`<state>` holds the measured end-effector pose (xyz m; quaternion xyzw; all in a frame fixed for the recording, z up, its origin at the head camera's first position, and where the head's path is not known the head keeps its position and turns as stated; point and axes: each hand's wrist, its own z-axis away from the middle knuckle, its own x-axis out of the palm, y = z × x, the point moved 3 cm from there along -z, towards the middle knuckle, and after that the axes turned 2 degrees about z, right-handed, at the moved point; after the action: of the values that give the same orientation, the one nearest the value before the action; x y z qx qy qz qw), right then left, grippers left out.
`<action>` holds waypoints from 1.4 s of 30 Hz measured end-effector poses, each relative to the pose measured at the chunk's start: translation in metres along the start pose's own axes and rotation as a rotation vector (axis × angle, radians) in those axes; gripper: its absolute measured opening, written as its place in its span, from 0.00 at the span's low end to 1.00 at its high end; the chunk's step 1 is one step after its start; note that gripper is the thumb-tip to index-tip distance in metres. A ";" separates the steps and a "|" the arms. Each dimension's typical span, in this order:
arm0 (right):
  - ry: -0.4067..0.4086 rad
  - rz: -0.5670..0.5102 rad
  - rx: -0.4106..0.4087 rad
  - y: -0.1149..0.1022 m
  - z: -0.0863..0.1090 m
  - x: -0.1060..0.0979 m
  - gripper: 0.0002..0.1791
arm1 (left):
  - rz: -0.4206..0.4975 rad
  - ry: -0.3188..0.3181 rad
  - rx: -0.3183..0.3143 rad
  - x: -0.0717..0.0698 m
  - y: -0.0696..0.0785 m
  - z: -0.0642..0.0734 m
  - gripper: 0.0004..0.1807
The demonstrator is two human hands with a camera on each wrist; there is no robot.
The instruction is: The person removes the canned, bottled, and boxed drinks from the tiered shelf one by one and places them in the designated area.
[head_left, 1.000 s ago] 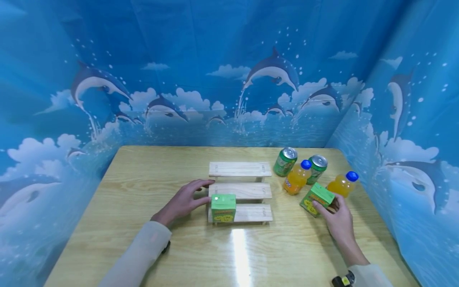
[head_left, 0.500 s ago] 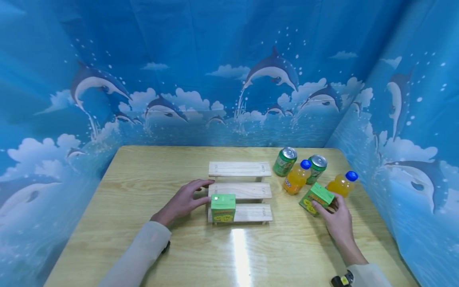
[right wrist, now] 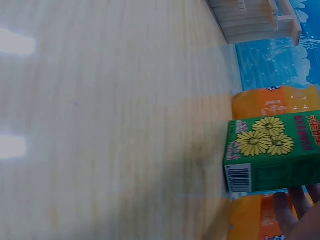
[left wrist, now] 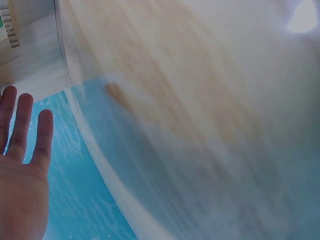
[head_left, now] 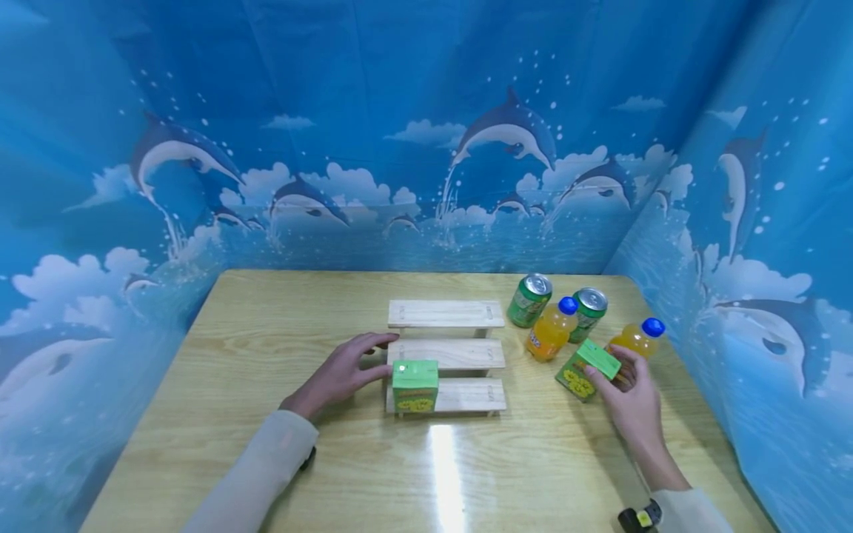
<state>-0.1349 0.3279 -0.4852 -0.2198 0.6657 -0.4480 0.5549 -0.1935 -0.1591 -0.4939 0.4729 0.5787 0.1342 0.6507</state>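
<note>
In the head view, my left hand (head_left: 343, 370) is at the left side of a three-step wooden stand (head_left: 446, 354), its fingertips right at the edge of the steps. Its fingers look straight in the left wrist view. A green drink carton (head_left: 415, 386) with yellow flowers stands on the left end of the lowest step. To the right of the stand, my right hand (head_left: 633, 396) holds a second green drink carton (head_left: 588, 370), thumb on the near side and fingers at the right side. The right wrist view shows that carton's flower print and barcode.
Behind the right-hand carton stand two orange drink bottles with blue caps, one left (head_left: 552, 333) and one right (head_left: 636, 340). Two green cans, a left one (head_left: 529, 302) and a right one (head_left: 588, 314), stand farther back. A blue dolphin curtain (head_left: 426, 148) borders the wooden table (head_left: 266, 326).
My right hand has shifted slightly, with its thumb and fingers a little higher on the carton, which stays almost in place. My left hand has not moved.
</note>
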 end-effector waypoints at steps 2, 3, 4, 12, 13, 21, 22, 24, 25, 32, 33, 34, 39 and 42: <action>0.007 0.006 -0.029 -0.005 0.000 -0.003 0.42 | 0.003 -0.002 -0.002 0.000 0.000 0.000 0.33; 0.013 0.011 -0.044 -0.007 0.001 -0.004 0.41 | 0.003 -0.003 -0.003 0.000 0.001 0.000 0.33; 0.019 0.009 -0.061 -0.010 0.000 -0.005 0.40 | 0.004 -0.003 -0.002 0.000 0.001 0.000 0.33; 0.058 -0.056 -0.213 -0.036 0.001 -0.011 0.32 | 0.011 -0.002 0.002 0.000 -0.001 0.000 0.33; 0.060 -0.062 -0.225 -0.040 0.002 -0.011 0.32 | 0.012 -0.002 0.003 0.000 -0.001 0.000 0.33; 0.049 -0.089 -0.312 -0.070 0.008 -0.007 0.30 | 0.005 -0.001 -0.001 0.000 0.000 0.000 0.33; 0.038 -0.090 -0.323 -0.074 0.009 -0.004 0.30 | 0.003 -0.001 -0.001 0.000 0.000 0.000 0.33; 0.010 -0.093 -0.339 -0.081 0.012 0.001 0.30 | 0.002 -0.002 0.001 0.000 0.000 0.000 0.33; -0.004 -0.091 -0.343 -0.084 0.013 0.004 0.30 | 0.001 -0.003 0.003 0.000 0.000 0.000 0.33; -0.103 -0.100 -0.380 -0.100 0.019 0.029 0.29 | 0.006 -0.004 0.014 0.000 -0.001 0.000 0.33; -0.118 -0.102 -0.385 -0.102 0.020 0.033 0.29 | 0.005 -0.003 0.014 0.001 -0.001 0.000 0.33; -0.133 -0.106 -0.390 -0.104 0.021 0.036 0.29 | 0.004 -0.002 0.013 0.001 -0.001 0.000 0.33; -0.186 -0.130 -0.409 -0.111 0.023 0.051 0.30 | 0.012 -0.003 0.006 0.001 -0.001 -0.001 0.33; -0.215 -0.165 -0.424 -0.115 0.024 0.058 0.30 | 0.015 -0.003 -0.002 0.001 -0.001 0.000 0.33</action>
<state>-0.1526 0.2163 -0.4198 -0.4315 0.6616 -0.3160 0.5255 -0.1937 -0.1586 -0.4948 0.4767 0.5739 0.1387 0.6512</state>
